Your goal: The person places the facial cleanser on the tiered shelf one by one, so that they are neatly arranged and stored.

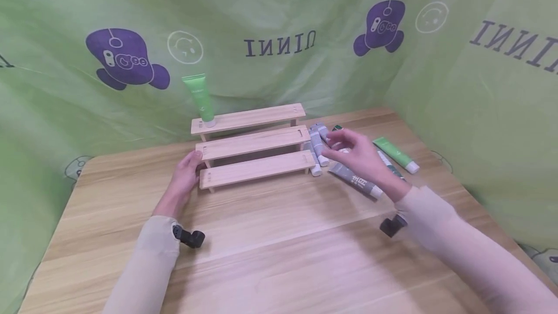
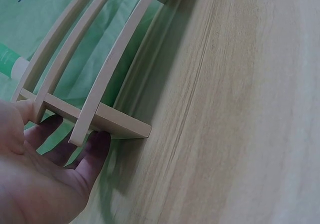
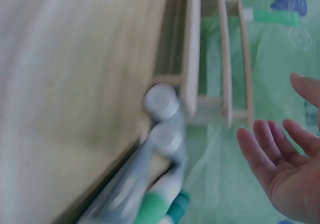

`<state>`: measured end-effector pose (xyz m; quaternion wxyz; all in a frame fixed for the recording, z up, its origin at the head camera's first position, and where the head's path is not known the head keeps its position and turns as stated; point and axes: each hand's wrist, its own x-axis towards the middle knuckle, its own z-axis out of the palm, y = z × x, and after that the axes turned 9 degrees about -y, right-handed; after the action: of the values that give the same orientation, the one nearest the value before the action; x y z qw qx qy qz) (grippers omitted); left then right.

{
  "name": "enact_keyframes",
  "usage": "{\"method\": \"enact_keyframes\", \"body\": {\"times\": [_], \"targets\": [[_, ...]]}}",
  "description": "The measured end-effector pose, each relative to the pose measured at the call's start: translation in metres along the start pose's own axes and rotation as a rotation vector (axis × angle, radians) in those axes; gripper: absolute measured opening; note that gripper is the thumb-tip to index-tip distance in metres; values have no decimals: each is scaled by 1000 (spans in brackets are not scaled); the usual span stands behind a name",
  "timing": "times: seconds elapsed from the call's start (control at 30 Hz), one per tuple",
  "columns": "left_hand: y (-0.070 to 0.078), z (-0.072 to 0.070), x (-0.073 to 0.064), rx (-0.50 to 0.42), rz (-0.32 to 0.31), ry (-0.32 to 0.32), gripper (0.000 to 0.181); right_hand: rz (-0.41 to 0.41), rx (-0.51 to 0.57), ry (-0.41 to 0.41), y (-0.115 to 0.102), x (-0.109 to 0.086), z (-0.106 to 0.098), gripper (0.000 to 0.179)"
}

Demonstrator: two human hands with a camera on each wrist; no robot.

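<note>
A three-step wooden display rack (image 1: pixel 253 142) stands on the table, with a light green tube (image 1: pixel 200 98) upright on its cap at the left of the top step. My left hand (image 1: pixel 186 173) holds the rack's left end; in the left wrist view the thumb lies at the middle step and the fingers (image 2: pixel 95 156) curl beneath. My right hand (image 1: pixel 359 154) hovers over several tubes right of the rack, fingers apart and nothing between them. Below it lies a dark grey tube (image 1: pixel 355 180) with white lettering. Grey tubes with white caps (image 3: pixel 161 102) lie against the rack's right end.
Another green tube (image 1: pixel 395 155) lies farther right, near the table's right edge. Green printed cloth (image 1: pixel 279 4) hangs close behind the rack and along both sides. Bare wooden tabletop (image 1: pixel 279 256) stretches in front of the rack.
</note>
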<state>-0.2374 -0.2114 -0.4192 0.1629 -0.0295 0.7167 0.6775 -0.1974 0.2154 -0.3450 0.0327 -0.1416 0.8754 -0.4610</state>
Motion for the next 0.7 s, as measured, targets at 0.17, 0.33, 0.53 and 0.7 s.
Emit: {"method": "enact_keyframes", "body": {"times": [0.17, 0.33, 0.53, 0.7], "targets": [[1, 0, -1, -6, 12, -9, 69, 52, -60, -23, 34, -24, -18, 46], [0, 2, -3, -3, 7, -18, 69, 81, -133, -40, 63, -47, -28, 47], [-2, 3, -3, -14, 7, -13, 65, 116, -216, -52, 83, -65, -35, 49], [-2, 1, -1, -13, 1, -11, 63, 128, -259, -66, 88, -66, -34, 48]]}}
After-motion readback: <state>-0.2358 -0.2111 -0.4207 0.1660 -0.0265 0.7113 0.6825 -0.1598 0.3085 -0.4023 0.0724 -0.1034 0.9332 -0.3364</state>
